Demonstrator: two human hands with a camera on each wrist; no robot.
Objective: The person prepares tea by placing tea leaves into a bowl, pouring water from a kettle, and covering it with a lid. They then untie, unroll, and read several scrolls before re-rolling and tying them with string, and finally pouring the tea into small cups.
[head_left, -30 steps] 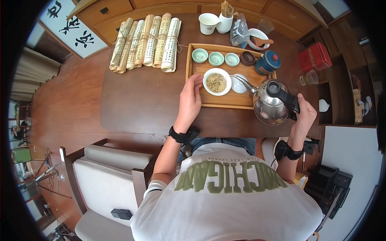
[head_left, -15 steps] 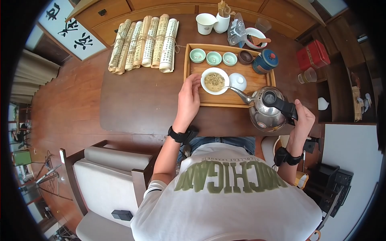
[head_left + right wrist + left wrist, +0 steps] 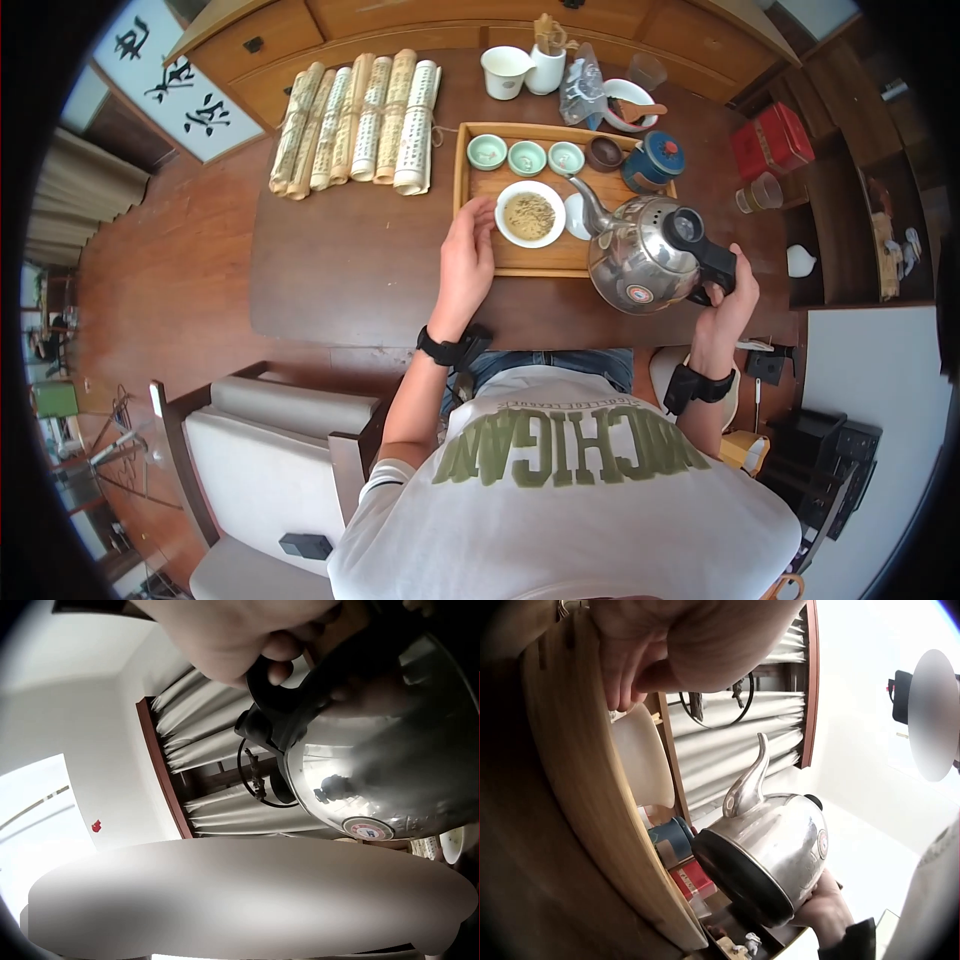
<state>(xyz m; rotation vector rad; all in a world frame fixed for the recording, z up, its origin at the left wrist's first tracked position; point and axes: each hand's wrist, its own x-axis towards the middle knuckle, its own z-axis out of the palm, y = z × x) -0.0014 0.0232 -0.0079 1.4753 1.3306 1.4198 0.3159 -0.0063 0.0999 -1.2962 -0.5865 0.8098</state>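
My right hand (image 3: 733, 298) grips the black handle of a steel gooseneck kettle (image 3: 642, 262), held raised over the tray's right front part. In the left wrist view the kettle (image 3: 763, 851) is off the table with its spout pointing up. A white bowl (image 3: 503, 228) of pale liquid with floating tea leaves sits on the wooden tray (image 3: 545, 271). Beside its left side is my left hand (image 3: 467, 262), fingers loosely bent; in the left wrist view the fingertips (image 3: 622, 697) are right at the bowl's rim. The white lid (image 3: 576, 217) is partly hidden behind the kettle.
Along the tray's back stand pale green cups (image 3: 527, 158), a dark brown cup (image 3: 604, 153) and a blue canister (image 3: 653, 162). Behind are a white pitcher (image 3: 505, 74), a plastic bag (image 3: 582, 90) and a bowl with a wooden scoop (image 3: 632, 104). Paper scrolls (image 3: 370, 120) lie at left.
The kettle's spout has come up and away from the bowl, now standing beyond its right side. The kettle body has shifted left and covers more of the lid. My left hand stays beside the bowl.
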